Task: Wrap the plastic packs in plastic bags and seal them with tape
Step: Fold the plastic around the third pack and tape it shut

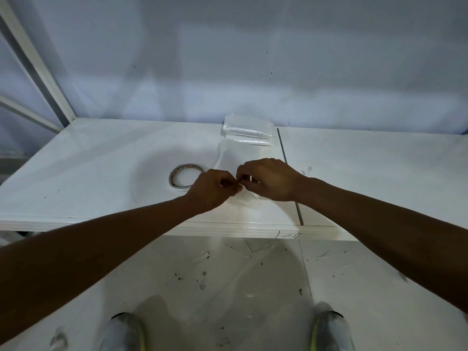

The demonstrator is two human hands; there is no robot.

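**While we pinch, the nearer reach is left**

As our left hand (212, 191) and right hand (268, 179) pinch the plastic bag (244, 198), its long axis runs away toward the plastic packs (247, 130); the tape roll (186, 177) sits just beside the left hand.

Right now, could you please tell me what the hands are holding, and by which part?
Both the left hand and the right hand pinch the clear plastic bag at its near end, where the hands meet; the tape roll lies untouched.

white table (101, 173), clear plastic packs (247, 129), grey tape roll (186, 176)
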